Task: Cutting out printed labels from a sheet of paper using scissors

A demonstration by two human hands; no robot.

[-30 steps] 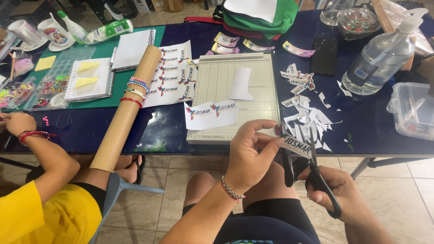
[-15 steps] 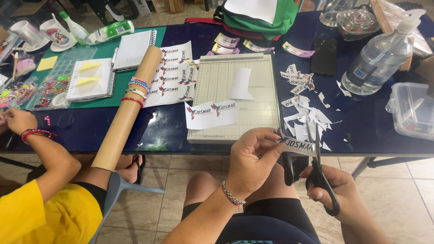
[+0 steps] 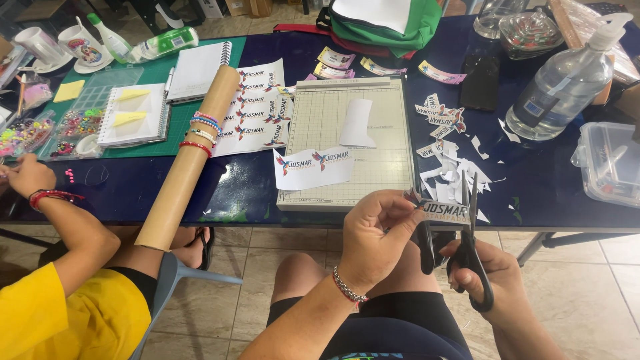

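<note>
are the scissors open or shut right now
Open: the black scissors in the right hand have blades spread around the printed label that the left hand pinches.

Dark blue table (image 3: 553, 193) over beige tiled floor (image 3: 587, 293), grey plastic chair (image 3: 175, 277) alongside.

**Both hands raised together in the lower middle of the frame**

The left hand (image 3: 373, 237) sits just left of centre in the lower half, its forearm rising from the bottom edge with a beaded bracelet at the wrist. Its fingers are curled, thumb and fingertips pinched together at the upper right. The right hand (image 3: 490, 280) lies lower and further right, palm turned inward, its fingers closed and hooked through loops, the forearm leaving at the lower right corner.
</note>
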